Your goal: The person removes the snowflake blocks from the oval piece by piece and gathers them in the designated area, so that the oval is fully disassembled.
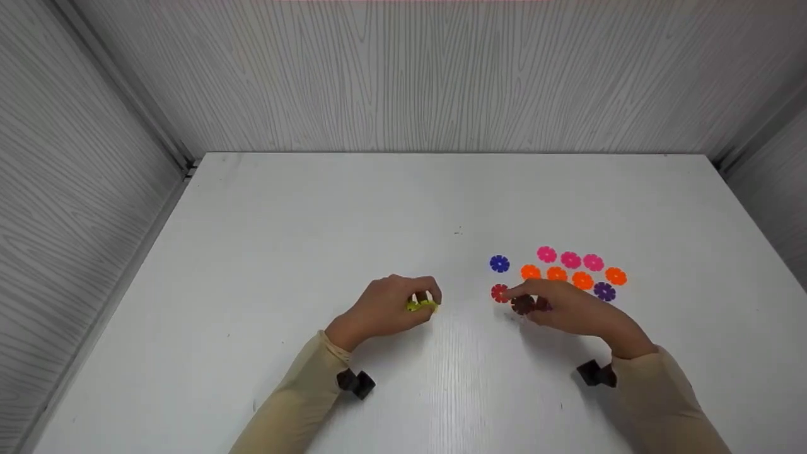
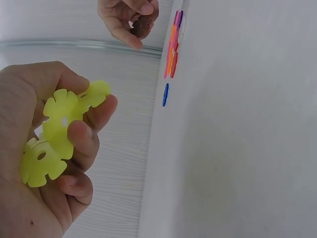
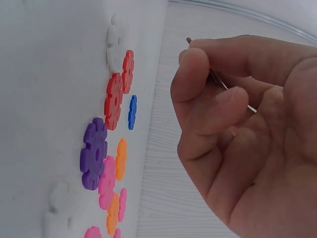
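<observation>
My left hand (image 1: 394,306) has its fingers curled round several yellow notched plastic discs (image 2: 62,121), which look joined in a row in the left wrist view. To the right, my right hand (image 1: 567,307) pinches a brown notched disc (image 1: 522,304) between thumb and fingers; seen from the right wrist, it is nearly edge-on. Just beyond the right fingertips lies a red disc (image 1: 499,293), overlapped by the index finger in the head view. A second red disc (image 3: 113,101) shows in the right wrist view, mostly covered by the hand from above.
Behind the right hand lie several pink discs (image 1: 570,260), several orange discs (image 1: 557,273), a purple disc (image 1: 604,291) and a blue disc (image 1: 499,263). White discs (image 3: 114,42) blend into the white table (image 1: 302,208). Wood-grain panels (image 1: 378,75) wall the back and sides.
</observation>
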{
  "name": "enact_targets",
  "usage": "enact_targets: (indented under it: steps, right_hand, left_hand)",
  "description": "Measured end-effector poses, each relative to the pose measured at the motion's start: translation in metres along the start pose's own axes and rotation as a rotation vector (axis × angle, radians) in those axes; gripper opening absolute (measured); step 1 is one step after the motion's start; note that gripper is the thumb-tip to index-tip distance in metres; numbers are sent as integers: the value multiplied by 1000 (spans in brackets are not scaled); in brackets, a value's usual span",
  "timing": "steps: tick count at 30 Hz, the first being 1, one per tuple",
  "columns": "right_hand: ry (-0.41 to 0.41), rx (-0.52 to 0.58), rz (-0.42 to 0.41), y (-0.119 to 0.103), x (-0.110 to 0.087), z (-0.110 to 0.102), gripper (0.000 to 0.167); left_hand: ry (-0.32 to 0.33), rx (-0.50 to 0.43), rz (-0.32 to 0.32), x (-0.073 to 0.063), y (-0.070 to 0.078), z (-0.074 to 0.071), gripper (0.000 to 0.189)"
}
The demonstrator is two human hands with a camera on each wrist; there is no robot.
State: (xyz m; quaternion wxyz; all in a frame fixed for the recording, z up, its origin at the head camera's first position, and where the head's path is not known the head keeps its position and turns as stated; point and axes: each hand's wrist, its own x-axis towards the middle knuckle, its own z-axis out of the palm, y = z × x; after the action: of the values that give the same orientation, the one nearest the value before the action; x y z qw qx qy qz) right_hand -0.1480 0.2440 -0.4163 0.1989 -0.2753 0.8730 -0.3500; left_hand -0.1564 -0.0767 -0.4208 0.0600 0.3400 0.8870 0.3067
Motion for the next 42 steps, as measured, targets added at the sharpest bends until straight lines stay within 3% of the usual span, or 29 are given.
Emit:
enact_targets:
  steps: [11,23,32,42]
  right_hand:
    - [-50,-13,33,6,-3,-6,45]
    - [-99,77,209,5,-5,-12,15]
    - [-82,18,235,8,-4,-7,11]
    - [-40,-72,260,3,-3,-1,10]
  left_hand:
    - [-40,-8,-31,1,0,-2,17]
    - [-42,-24,-57,0,-1,-3,24]
    - [-50,-30,-66,1,-1,1,24]
    - [-81,-120,-32,1,-3,4,24]
